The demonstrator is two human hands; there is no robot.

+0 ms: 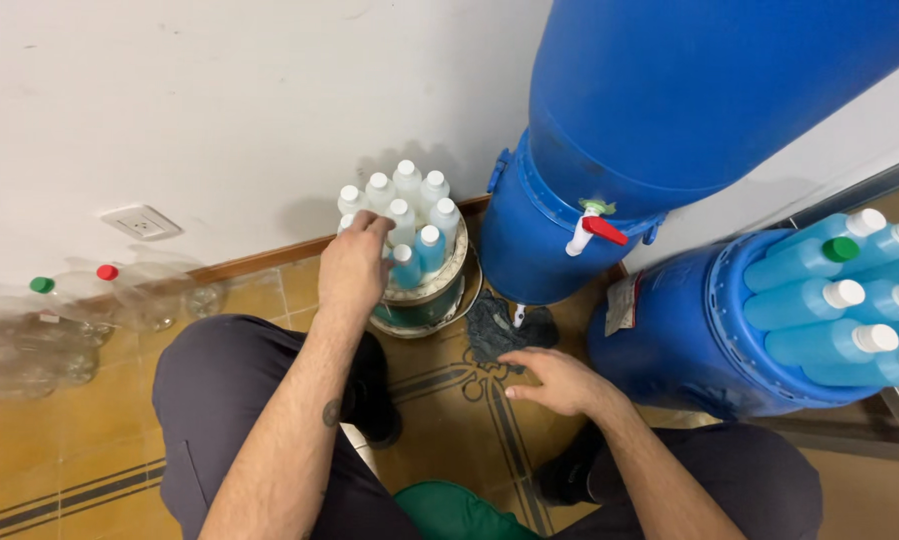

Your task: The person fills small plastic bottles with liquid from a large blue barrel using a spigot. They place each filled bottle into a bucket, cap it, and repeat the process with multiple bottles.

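I crouch on a tiled floor. My left hand [354, 265] reaches forward and closes around a white-capped bottle in a cluster of small bottles [417, 212] that stand on a round tin [431, 298] by the wall. Some of these bottles hold blue liquid, others look clear. My right hand [554, 378] hovers low over the floor with fingers spread, holding nothing, just in front of a dark cloth [497, 330]. The cloth lies under the white and red tap [594, 230] of a large blue drum [649, 140].
A second blue drum [669, 345] at the right carries several blue bottles with white caps and one green cap [839, 300] on its lid. Empty clear plastic bottles [79, 310] lie at the left by the wall. A wall socket [141, 222] sits above them.
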